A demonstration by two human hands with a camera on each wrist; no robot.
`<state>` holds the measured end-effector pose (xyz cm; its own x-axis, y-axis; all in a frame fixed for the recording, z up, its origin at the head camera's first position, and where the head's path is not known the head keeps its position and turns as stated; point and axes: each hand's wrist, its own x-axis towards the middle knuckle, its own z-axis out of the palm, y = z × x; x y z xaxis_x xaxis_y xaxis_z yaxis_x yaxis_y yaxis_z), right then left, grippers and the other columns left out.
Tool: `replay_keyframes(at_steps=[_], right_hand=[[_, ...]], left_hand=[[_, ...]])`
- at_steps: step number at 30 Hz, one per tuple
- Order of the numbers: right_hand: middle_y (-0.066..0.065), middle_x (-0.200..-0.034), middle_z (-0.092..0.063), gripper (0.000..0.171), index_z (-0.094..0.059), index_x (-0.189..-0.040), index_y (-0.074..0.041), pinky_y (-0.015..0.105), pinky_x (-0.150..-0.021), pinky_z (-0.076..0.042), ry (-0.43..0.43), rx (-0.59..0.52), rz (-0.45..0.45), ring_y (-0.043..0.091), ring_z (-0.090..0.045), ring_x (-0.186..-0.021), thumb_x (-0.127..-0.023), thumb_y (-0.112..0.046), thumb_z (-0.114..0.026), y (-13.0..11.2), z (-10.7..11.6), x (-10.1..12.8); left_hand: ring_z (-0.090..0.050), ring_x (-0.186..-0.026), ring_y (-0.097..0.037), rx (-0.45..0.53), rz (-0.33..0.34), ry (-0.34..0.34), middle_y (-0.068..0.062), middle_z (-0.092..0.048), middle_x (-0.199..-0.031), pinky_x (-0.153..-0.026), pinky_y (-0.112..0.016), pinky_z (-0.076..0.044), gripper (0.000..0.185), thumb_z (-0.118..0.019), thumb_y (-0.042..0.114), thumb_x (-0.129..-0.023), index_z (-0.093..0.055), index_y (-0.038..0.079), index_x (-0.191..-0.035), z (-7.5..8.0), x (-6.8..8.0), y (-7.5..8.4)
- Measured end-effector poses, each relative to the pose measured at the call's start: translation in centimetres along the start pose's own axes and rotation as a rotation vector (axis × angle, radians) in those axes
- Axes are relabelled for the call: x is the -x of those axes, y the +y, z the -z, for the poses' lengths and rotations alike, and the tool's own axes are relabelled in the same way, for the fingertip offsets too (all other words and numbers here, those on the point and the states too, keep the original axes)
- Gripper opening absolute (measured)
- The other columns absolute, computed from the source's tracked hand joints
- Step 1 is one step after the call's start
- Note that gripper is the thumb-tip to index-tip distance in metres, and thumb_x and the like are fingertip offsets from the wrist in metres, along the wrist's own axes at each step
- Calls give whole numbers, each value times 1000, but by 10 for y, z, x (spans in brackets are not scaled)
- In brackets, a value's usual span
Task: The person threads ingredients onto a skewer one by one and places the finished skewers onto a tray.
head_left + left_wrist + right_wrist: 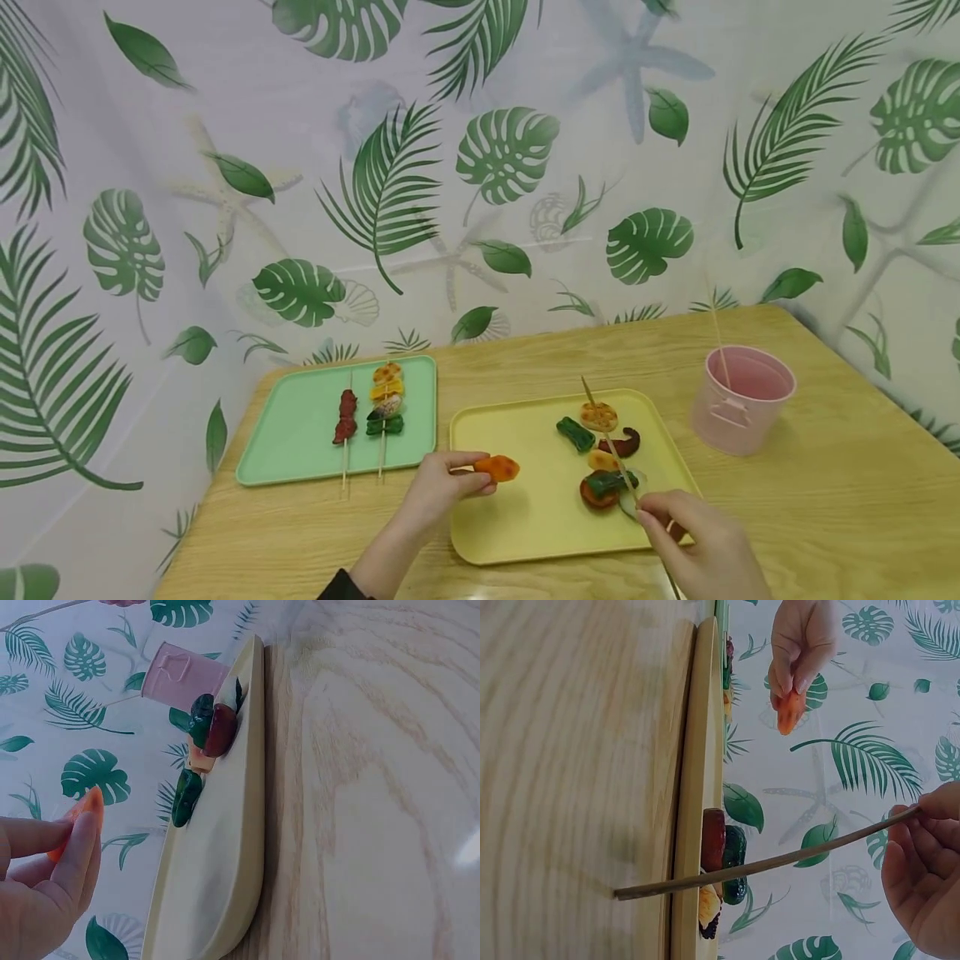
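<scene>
- The orange food piece (497, 467) sits low and centre in the head view, pinched between the thumb and fingers of the left hand (442, 485), just above the left edge of the yellow tray (525, 517).
- The left wrist view shows that piece (84, 814) only as an orange tip past the fingers at the lower left; the right wrist view shows it (790, 711) whole, hanging from the fingertips at the top centre, clear of the tray.
- The right hand (701, 542), at the lower right of the head view, grips one end of a thin wooden skewer (611, 446) with curled fingers; the stick runs up and left across the food on the tray.
- In the right wrist view the skewer (765, 864) crosses the lower half of the frame from the hand (926, 877) at the right edge, and its far end lies past the tray rim over the worktop (570, 765).
- On the yellow tray lie loose pieces: a green one (575, 433), a dark red-brown one (622, 443), and pale yellow rounds.
- Only the head view shows the green tray (292, 433) to the left, with two filled skewers (367, 412) on it.
- A pink bucket (742, 400) holding a thin stick stands at the right of the head view; the left wrist view shows it (184, 675) beyond the tray's end at the top.
</scene>
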<state>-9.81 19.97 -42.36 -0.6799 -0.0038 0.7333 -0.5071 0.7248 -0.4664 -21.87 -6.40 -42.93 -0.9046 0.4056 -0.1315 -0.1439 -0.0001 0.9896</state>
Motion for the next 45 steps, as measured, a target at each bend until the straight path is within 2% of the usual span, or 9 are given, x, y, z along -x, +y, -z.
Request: replay_keyframes(at_steps=[3, 7, 12, 15, 19, 27, 31, 41, 45], right_hand=[[-14, -72, -58, 36, -67, -81, -15, 10, -50, -38, -23, 30, -40, -2, -48, -60, -62, 14, -76, -2, -2, 1], [-20, -69, -53, 30, -67, -80, -16, 13, -47, -38, -71, 102, -138, -5, -45, -59, -65, 9, -76, -6, -4, 2], [-21, -68, -53, 23, -67, -78, -15, 19, -47, -41, -122, 132, -214, -6, -44, -58, -69, 4, -76, -10, -9, 1], [-20, -68, -54, 24, -67, -77, -16, 18, -48, -42, -138, 103, -195, -6, -45, -58, -68, 4, -76, -11, -14, -1], [-18, -67, -56, 23, -67, -78, -16, 18, -47, -42, -190, 2, -166, -6, -47, -57, -70, 4, -75, -17, -22, -2], [-11, -66, -60, 5, -69, -85, -6, 20, -47, -45, -366, -206, -266, -4, -50, -56, -81, -2, -68, -26, -33, 5], [-5, -66, -62, 4, -68, -85, -1, 21, -47, -46, -436, -292, -281, -3, -52, -55, -84, -2, -64, -28, -39, 7], [-8, -67, -61, 6, -68, -87, -2, 21, -48, -46, -459, -289, -342, -2, -52, -55, -86, -4, -63, -36, -43, 4], [-8, -67, -61, 7, -68, -88, -2, 21, -49, -47, -487, -293, -374, -1, -53, -54, -86, -6, -63, -35, -43, 2]], left_hand=[[-66, -84, -20, 34, 16, 33, -26, -58, -110, -75, -26, -53, 34, -56, -9, -87, -50, -18, -120, -1, -2, -1], [-65, -73, -11, 51, -17, 123, -18, -64, -97, -73, -27, -54, 27, -59, -6, -86, -58, -16, -112, -1, -4, 0], [-65, -80, -16, -56, -127, 246, -15, -66, -97, -73, -29, -53, 29, -68, 2, -82, -63, -11, -109, -2, -5, 7], [-64, -87, -21, -121, -206, 321, -16, -65, -99, -72, -26, -52, 29, -71, 5, -80, -66, -8, -106, -4, -6, 15], [-63, -87, -24, -136, -288, 381, -17, -65, -101, -70, -23, -52, 27, -73, 5, -79, -68, -5, -103, -6, -11, 28], [-63, -85, -25, -131, -370, 409, -16, -63, -99, -70, -22, -52, 22, -72, -1, -77, -69, -6, -99, -6, -19, 34], [-63, -83, -26, -143, -403, 407, -17, -64, -98, -69, -22, -52, 22, -73, 0, -77, -69, -6, -98, -6, -19, 33], [-65, -79, -27, -229, -496, 427, -16, -65, -95, -68, -25, -53, 20, -74, 2, -76, -70, -3, -95, -9, -17, 33], [-65, -79, -25, -243, -504, 434, -14, -64, -93, -68, -24, -53, 19, -74, 0, -76, -70, -3, -94, -9, -16, 33]])
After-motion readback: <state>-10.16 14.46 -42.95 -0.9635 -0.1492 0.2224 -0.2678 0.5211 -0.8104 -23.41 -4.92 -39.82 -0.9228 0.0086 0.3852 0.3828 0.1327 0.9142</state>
